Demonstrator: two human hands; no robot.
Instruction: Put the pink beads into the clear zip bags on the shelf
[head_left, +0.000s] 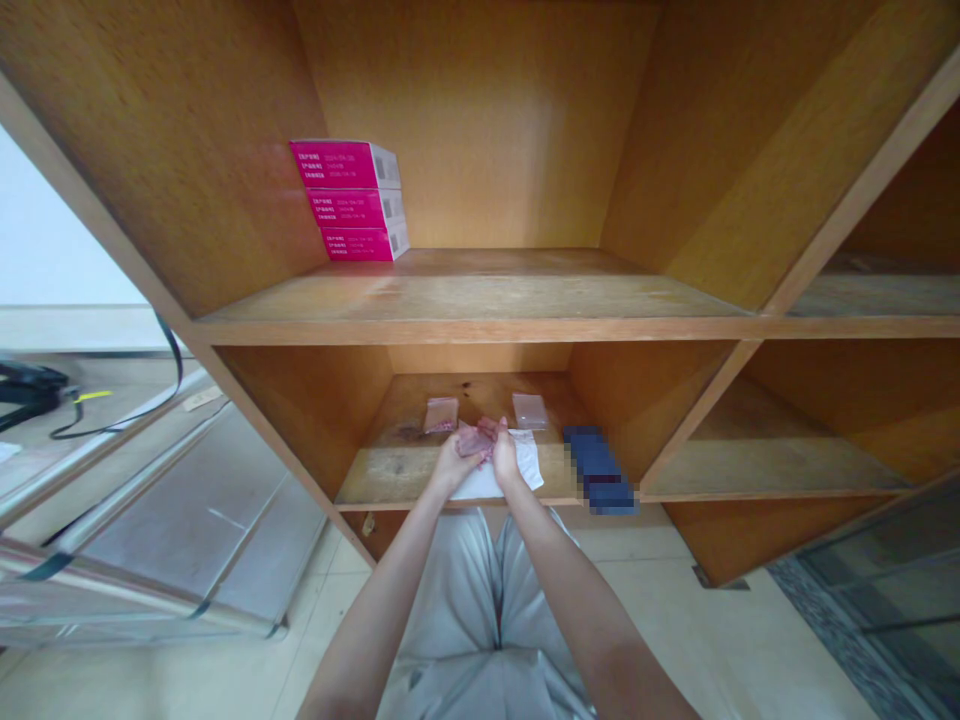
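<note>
Both my hands reach into the lower shelf compartment of a wooden shelf unit (480,325). My left hand (448,465) and my right hand (504,455) are closed together on a small pinkish plastic packet (475,438), held just above a white sheet (525,462) lying on the shelf board. Two more small packets lie behind on the same board: a pinkish packet (440,413) to the left and a paler packet (529,410) to the right.
Three magenta boxes (352,200) are stacked at the left of the upper shelf. A blurred dark blue object (600,470) lies at the right of the lower compartment. Metal frames and glass panels (150,530) lean on the floor at left, with black cables (45,395) beyond.
</note>
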